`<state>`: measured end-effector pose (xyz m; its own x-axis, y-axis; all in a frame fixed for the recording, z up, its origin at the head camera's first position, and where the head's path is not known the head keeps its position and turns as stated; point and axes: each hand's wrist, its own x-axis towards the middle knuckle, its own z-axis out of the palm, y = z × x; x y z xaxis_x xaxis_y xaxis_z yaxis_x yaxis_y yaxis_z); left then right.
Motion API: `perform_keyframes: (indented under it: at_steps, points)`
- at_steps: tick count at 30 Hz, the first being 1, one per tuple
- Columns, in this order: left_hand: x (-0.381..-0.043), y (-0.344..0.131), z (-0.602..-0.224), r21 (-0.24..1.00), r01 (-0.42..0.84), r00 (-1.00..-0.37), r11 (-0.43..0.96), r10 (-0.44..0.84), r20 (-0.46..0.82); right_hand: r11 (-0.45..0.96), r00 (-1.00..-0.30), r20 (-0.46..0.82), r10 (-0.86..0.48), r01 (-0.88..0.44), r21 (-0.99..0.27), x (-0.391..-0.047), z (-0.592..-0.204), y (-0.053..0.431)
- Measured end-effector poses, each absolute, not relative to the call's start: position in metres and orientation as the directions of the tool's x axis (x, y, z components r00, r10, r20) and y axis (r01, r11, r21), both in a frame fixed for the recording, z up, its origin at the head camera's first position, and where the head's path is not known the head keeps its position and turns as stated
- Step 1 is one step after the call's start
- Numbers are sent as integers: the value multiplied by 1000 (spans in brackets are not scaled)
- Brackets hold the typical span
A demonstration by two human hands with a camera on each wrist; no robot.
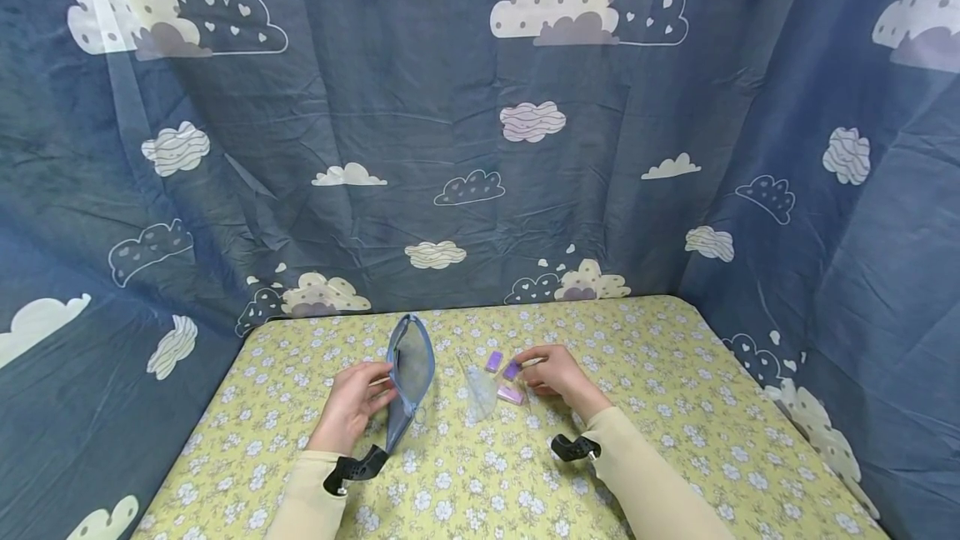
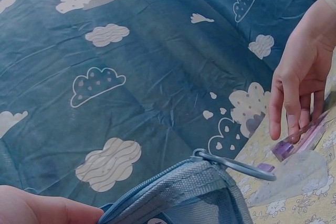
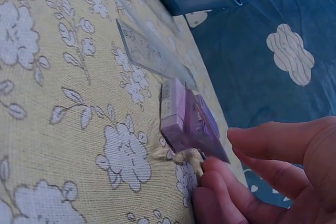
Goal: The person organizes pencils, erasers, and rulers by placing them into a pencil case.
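Observation:
A blue zippered pouch (image 1: 399,408) stands upright with its mouth spread wide. My left hand (image 1: 358,397) grips its left side, and one finger (image 2: 58,211) lies at the zip edge in the left wrist view. My right hand (image 1: 553,375) reaches down over small purple items. Its fingertips close around the raised edge of a clear set square (image 3: 218,145), tilted up beside a pink-purple block (image 3: 172,109). A purple block (image 1: 512,370) sits right under those fingers, and another purple block (image 1: 494,361) lies just behind. The pouch's far inside is hidden.
Between the pouch and the blocks lies a clear protractor-like sheet (image 1: 481,394), with a clear ruler (image 3: 147,53) beside it. A yellow flowered cloth (image 1: 465,490) covers the table. Blue cloud-patterned curtains (image 1: 405,107) hang behind and at both sides.

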<state>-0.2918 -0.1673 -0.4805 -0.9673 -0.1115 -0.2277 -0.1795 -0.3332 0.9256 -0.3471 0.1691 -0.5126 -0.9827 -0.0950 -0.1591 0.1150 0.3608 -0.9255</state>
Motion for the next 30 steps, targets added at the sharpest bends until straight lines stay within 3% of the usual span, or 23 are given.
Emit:
perform_keyframes:
  at_steps: [30]
  points:
    - [-292, -168, -480, 925, -180, -964, -335, -126, -233, 356, -983, -150, -108, 103, -929, -342, -514, 167]
